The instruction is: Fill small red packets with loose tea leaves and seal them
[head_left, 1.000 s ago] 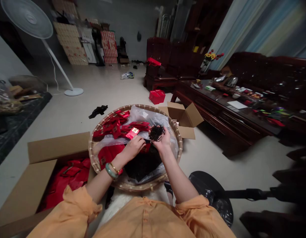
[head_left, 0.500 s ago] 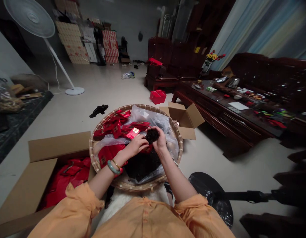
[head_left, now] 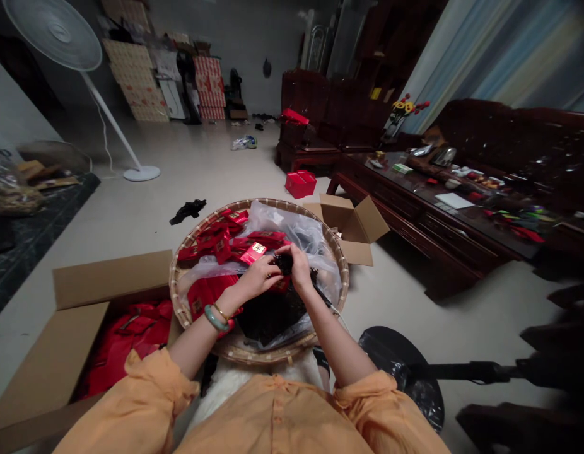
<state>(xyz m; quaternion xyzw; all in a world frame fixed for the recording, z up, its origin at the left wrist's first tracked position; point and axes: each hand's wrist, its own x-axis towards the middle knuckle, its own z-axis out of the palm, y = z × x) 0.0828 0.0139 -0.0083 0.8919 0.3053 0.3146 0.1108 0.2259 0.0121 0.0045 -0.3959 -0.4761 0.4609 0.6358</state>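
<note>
Left hand (head_left: 256, 277), wearing a jade bangle (head_left: 215, 318) and gold bracelet (head_left: 221, 312), and right hand (head_left: 299, 268): together, fingers closed on a clump of dark dried leaves (head_left: 285, 265), held above a heap of the same leaves (head_left: 270, 313). Round bamboo tray (head_left: 263, 202): plastic liner (head_left: 285, 221), red sachets (head_left: 211, 243). Cardboard carton (head_left: 79, 334) of red packets (head_left: 126, 340): at tray's left edge.

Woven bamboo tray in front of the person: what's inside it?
The woven bamboo tray holds a clear plastic liner with dark loose leaves and red packets. The left hand and right hand cover its middle; the liner hides the tray's floor.
</note>
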